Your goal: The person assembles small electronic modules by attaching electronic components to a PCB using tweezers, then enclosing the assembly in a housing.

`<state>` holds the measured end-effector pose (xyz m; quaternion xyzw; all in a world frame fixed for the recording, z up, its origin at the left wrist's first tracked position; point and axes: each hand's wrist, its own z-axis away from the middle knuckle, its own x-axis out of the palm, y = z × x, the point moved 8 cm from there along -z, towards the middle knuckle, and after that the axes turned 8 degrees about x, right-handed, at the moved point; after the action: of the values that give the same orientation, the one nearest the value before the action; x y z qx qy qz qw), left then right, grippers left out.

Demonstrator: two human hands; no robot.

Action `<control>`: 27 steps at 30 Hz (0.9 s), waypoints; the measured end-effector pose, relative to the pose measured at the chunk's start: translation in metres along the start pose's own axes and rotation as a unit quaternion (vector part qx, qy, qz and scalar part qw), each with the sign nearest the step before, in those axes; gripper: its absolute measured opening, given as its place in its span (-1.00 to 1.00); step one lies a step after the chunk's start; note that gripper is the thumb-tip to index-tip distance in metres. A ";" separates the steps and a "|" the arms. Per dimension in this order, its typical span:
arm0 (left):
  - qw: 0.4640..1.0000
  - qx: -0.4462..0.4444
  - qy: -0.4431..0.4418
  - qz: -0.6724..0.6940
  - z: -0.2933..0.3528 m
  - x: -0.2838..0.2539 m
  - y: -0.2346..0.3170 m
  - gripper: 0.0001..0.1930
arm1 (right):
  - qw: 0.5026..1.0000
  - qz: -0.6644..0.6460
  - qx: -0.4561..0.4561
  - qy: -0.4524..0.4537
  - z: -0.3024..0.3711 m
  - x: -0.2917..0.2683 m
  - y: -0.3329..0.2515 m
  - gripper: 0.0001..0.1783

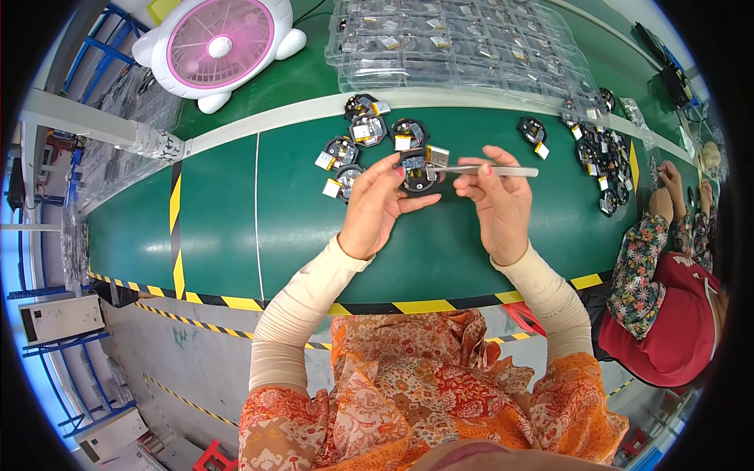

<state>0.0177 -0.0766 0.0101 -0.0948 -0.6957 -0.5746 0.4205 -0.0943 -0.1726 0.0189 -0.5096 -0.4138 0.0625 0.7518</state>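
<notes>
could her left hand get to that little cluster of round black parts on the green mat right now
Probably not at once: the left hand is closed around a round black part that the tweezers work on. The cluster lies just beyond it on the mat, nothing between.

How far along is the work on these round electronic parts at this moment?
In hand: the left hand holds one round black part while the right hand applies metal tweezers to it. Several like parts lie on the green table; whether finished or waiting cannot be told. Clear trays sit behind.
</notes>
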 end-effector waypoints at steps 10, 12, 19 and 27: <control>0.998 -0.001 0.018 -0.065 -0.005 -0.006 0.003 -0.68 | 0.915 0.198 0.246 -0.250 0.027 0.038 0.042 -0.75; 0.997 -0.007 0.019 -0.072 -0.004 -0.005 0.002 -0.69 | 0.907 0.218 0.262 -0.246 0.026 0.035 0.048 -0.75; 0.994 -0.023 0.012 -0.107 -0.003 -0.001 -0.002 -0.71 | 0.899 0.246 0.277 -0.235 0.024 0.032 0.053 -0.75; 0.996 -0.025 -0.009 -0.080 -0.002 0.003 -0.007 -0.72 | 0.904 0.249 0.265 -0.226 0.023 0.028 0.052 -0.75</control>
<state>0.0125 -0.0812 0.0073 -0.0545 -0.6901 -0.6230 0.3643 -0.0747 -0.1165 -0.0048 -0.3506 -0.4005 0.4680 0.7055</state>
